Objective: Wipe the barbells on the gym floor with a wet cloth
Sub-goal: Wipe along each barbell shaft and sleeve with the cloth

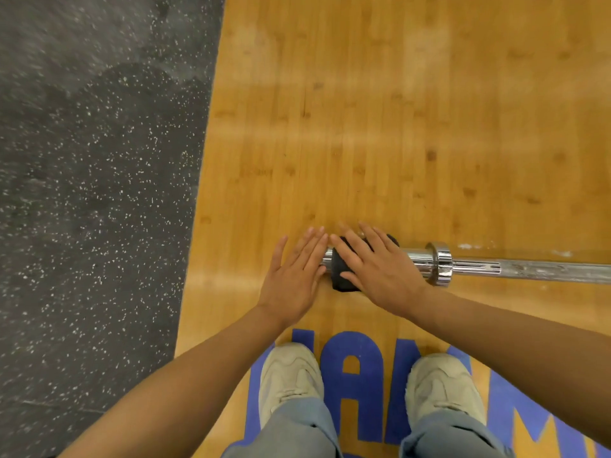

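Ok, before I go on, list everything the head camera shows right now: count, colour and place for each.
barbell: one, chrome, lying on the wooden floor, running off the right edge; its sleeve end is at centre.
cloth: one, black, draped over the barbell's sleeve end under the right hand.
wooden floor: one, tan, centre and right, with blue lettering near the feet.
rubber floor: one, dark grey with white specks, left side.
shoes: two, off-white, bottom centre, over the lettering.
trouser legs: two, light blue, bottom edge.
left hand: one, fingers straight, at the sleeve tip.
right hand: one, flat, pressing the cloth.
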{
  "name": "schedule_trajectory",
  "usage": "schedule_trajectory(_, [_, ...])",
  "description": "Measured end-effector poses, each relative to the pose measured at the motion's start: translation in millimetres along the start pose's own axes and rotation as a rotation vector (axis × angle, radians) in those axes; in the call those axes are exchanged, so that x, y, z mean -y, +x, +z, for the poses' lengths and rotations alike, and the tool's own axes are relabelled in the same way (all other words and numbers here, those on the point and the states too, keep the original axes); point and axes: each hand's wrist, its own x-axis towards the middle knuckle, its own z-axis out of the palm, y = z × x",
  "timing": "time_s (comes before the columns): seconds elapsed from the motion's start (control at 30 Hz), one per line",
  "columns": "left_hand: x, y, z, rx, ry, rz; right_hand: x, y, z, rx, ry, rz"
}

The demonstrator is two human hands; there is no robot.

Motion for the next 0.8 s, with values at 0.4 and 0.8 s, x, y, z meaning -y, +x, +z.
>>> schedule_trajectory(0.4, [-3, 0, 4, -0.019, -0.032, -0.042, 2, 0, 2, -0.085, -0.082, -0.05])
schedule_trajectory(0.8, [-6, -2, 12, -0.053, -0.099, -0.065, -25, -34, 1, -0.087, -0.084, 0.009])
